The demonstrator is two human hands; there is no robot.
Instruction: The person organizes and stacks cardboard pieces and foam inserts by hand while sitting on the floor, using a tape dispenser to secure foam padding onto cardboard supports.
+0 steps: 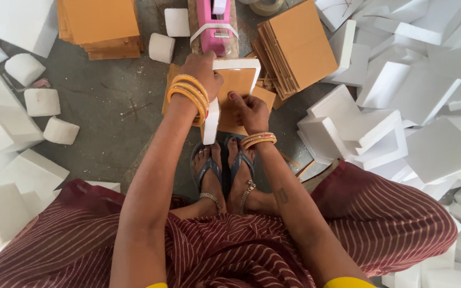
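The fingers (237,101) of the right hand (249,111) are pressed flat on a brown cardboard sheet (236,85), thumb tucked under the near edge, clamping the card against a white foam frame (224,96). The left hand (203,72) reaches further forward; its fingers curl over the far top edge of the same bundle and are closed on it, though the fingertips themselves are hidden behind the hand. Both wrists carry gold bangles.

The card-and-foam bundle sits on the grey floor (108,106) just in front of the person's sandalled feet (225,170), and its far end is touching or just beside a pink tape dispenser (213,24), from which a white strip of tape (214,31) loops out.

Further out, a stack of brown cardboard sheets (100,26) lies to the upper left and another fanned stack (294,50) to the upper right. Small white foam blocks (41,101) are scattered on the left, and a large heap of foam slabs (412,106) fills the right side.

The likely risk: the foam frame looks thin and brittle, so hard pressure from either hand could snap a corner. The loose tape loop could also fold back and stick to itself, or the card could slide askew if the right hand eases off.
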